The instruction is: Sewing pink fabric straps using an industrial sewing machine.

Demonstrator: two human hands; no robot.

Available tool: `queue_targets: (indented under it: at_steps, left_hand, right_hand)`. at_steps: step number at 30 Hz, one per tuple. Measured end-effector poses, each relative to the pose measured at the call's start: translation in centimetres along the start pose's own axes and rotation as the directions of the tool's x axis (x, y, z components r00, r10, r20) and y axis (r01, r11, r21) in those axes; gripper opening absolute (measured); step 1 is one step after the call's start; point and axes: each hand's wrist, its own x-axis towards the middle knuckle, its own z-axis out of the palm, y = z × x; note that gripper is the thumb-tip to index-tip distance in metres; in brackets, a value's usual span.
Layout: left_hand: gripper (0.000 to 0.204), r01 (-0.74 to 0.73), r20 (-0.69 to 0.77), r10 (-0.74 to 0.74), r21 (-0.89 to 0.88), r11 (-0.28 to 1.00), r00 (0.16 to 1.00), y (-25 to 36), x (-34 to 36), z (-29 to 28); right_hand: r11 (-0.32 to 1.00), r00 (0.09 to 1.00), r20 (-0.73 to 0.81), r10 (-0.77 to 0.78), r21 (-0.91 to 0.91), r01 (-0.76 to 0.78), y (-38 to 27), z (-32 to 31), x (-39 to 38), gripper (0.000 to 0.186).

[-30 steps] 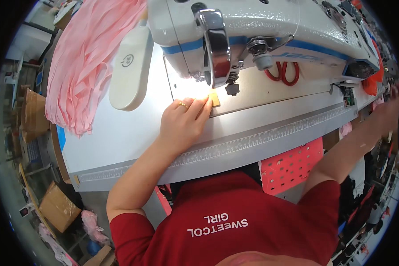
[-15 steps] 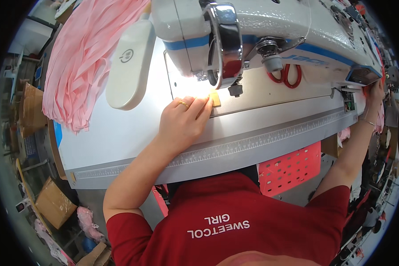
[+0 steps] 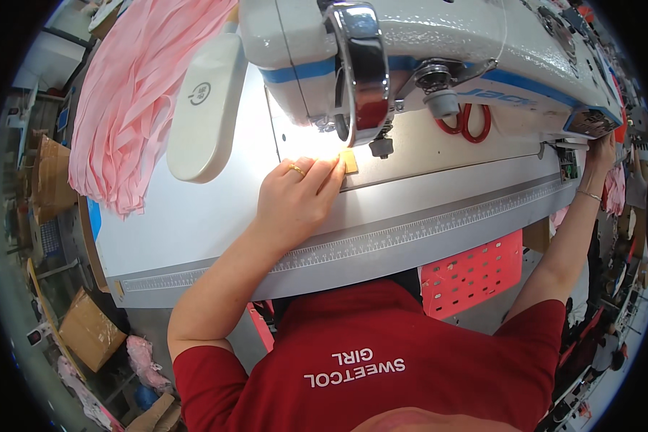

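Observation:
My left hand (image 3: pixel 295 189) lies on the bed of a white and blue sewing machine (image 3: pixel 432 43), with its fingers pressed together and their tips under the needle area. Strong lamp glare washes out whatever is beneath those fingertips. Touching or just beside the index finger is a small yellow block (image 3: pixel 350 161) on the metal plate. At the machine's far right end, my right hand (image 3: pixel 602 150) reaches up against its side; the machine's end partly hides its fingers, so their grip cannot be made out.
A bundle of pink fabric strips (image 3: pixel 126 108) hangs at the left, beside a long cream-coloured device (image 3: pixel 205 111). Red-handled scissors (image 3: pixel 475 124) lie behind the plate. A printed ruler (image 3: pixel 410 225) follows the table's front edge. Cardboard boxes (image 3: pixel 90 327) stand on the left.
My right hand and forearm have shifted slightly left at the machine's end. The machine head and cream device appear a little further left in the picture. My left hand stays in place.

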Motion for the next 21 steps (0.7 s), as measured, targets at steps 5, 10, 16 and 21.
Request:
queue_targets:
  at_steps: [5, 10, 16, 21]
  left_hand:
    - [0.030, -0.006, -0.008, 0.005, -0.007, 1.000, 1.000, -0.1, 0.0, 0.2]
    - [0.031, -0.001, 0.020, 0.001, 0.000, 1.000, 1.000, -0.2, 0.0, -0.1]
    - [0.031, -0.016, -0.018, 0.016, 0.000, 1.000, 1.000, -0.2, -0.2, 0.0]
    - [0.029, 0.021, -0.005, -0.022, -0.011, 1.000, 1.000, -0.9, -0.8, 0.2]
  right_hand:
    - [1.000, 1.000, 0.001, 0.001, 0.012, -0.001, 0.0, -0.1, -0.2, 0.039]
    - [1.000, 0.998, 0.058, -0.006, 0.027, 0.004, 1.0, -0.6, 0.4, 0.038]
    - [0.997, 0.999, 0.004, 0.037, -0.065, -0.037, 2.7, -5.2, 4.5, 0.038]
    - [0.977, 0.999, 0.022, 0.030, -0.212, -0.025, 3.0, -6.7, 5.0, 0.049]
